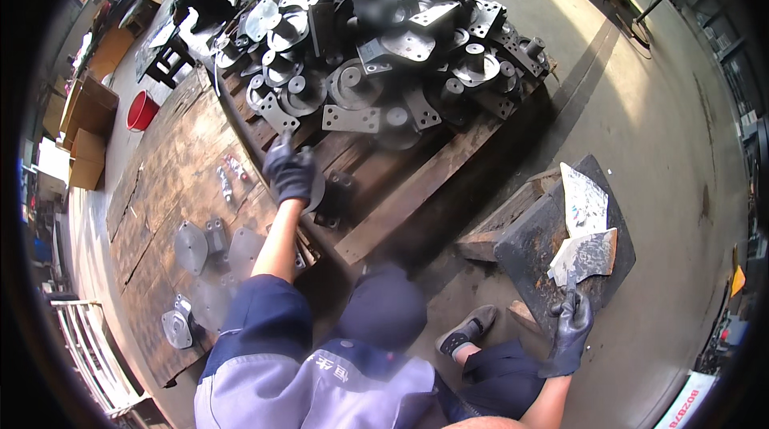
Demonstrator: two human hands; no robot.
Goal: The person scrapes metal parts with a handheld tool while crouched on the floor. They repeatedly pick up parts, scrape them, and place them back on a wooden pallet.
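My left hand (290, 169), in a dark glove, is over the near left edge of the pallet. Its fingers point toward the pile, partly spread, and I see nothing held in them. Just beyond the fingertips lies a flat metal bracket (278, 112) with holes. Beside the palm are a partly hidden disc and a dark block (340, 181) with holes. At the lower right my gloved right hand (572, 323) is closed round a thin dark tool (570, 279), its kind unclear. The tool's tip meets a worn pale sheet (591, 255) on a black board (521, 257).
Metal parts with discs and pegs (352, 84) are heaped on a wooden pallet (376, 225). More flanged parts (191, 248) lie on the wooden board (148, 213) at left. A red bucket (142, 112) and cardboard boxes (86, 158) stand beyond. My shoe (469, 328) is near the black board.
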